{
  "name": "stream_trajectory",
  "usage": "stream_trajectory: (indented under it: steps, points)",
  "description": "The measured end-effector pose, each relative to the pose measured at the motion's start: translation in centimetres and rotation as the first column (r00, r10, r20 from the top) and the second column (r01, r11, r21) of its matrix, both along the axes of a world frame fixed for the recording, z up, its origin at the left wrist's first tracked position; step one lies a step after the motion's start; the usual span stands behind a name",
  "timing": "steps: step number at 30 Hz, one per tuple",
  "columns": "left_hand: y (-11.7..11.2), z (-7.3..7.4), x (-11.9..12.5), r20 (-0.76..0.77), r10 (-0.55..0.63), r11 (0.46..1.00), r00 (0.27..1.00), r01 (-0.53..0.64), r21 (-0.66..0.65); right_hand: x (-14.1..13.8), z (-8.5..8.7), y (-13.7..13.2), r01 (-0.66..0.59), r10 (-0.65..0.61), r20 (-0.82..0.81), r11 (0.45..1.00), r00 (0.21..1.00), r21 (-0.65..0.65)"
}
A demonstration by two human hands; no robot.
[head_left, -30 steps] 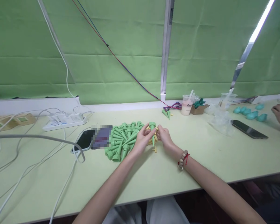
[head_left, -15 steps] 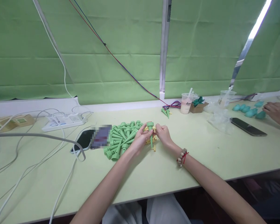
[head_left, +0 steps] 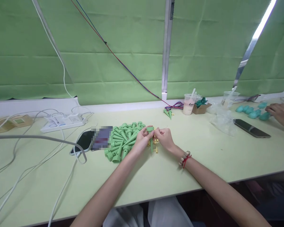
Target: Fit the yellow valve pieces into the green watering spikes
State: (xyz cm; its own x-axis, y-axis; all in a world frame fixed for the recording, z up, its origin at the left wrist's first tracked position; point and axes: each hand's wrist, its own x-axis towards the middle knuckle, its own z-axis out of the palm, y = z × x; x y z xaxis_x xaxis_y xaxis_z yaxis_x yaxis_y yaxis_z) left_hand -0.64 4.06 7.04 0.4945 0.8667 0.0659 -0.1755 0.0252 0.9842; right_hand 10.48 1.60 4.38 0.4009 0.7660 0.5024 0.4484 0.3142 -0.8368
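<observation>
Upright between the fingers of my left hand [head_left: 143, 138] is a green plastic plant-watering spike [head_left: 151, 145], wide cap up and point down. My right hand [head_left: 164, 138] is closed in a pinch against the spike's side, just below the cap, on a small yellow plastic valve mostly hidden by the fingers. Left of my hands lies a heap of similar green spikes [head_left: 123, 142]. Several loose yellow valves [head_left: 156, 150] are on the table under and between my hands, partly covered by them.
Two phones, one black-screened [head_left: 84, 142], lie left of the heap near a power strip [head_left: 63, 122] and white cables. Farther back are two green spikes [head_left: 168, 113], a drink cup [head_left: 188, 104] and a small box [head_left: 201, 108]. At right, another person's hand [head_left: 281, 113] is by teal pieces [head_left: 252, 113].
My right hand has moved left, closing in on the spike's side with the yellow valve. The spike has shifted slightly left and tilted a little in my left hand.
</observation>
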Motion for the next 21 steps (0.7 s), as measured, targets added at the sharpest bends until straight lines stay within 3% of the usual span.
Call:
stream_trajectory:
  steps: [3, 8, 15, 18, 21]
  points:
    - [-0.1, 0.6, -0.2, -0.019, -0.024, 0.999, 1.000, 0.023, -0.037, 0.3, -0.2, 0.0, -0.010, 0.007, 0.080, 1.000, 0.997, 0.028]
    - [-0.6, 1.3, -0.4, -0.060, -0.054, 0.995, 0.997, 0.049, -0.081, 0.8, -0.5, 0.1, 0.053, -0.093, 0.326, 0.990, 0.941, 0.130]
    - [0.0, 0.7, -0.7, -0.152, -0.056, 0.987, 0.987, 0.032, -0.155, 1.5, -0.6, 0.0, 0.028, -0.091, 0.423, 0.988, 0.901, 0.153]
    - [0.3, 0.2, -0.7, -0.098, -0.103, 0.974, 0.990, 0.081, -0.212, 1.7, -0.6, -0.1, -0.016, -0.068, 0.477, 0.985, 0.876, 0.169]
    - [0.4, -0.1, -0.3, 0.047, -0.093, 0.990, 0.995, 0.097, -0.100, 1.7, -0.1, -0.2, -0.070, -0.003, 0.392, 0.983, 0.920, 0.171]
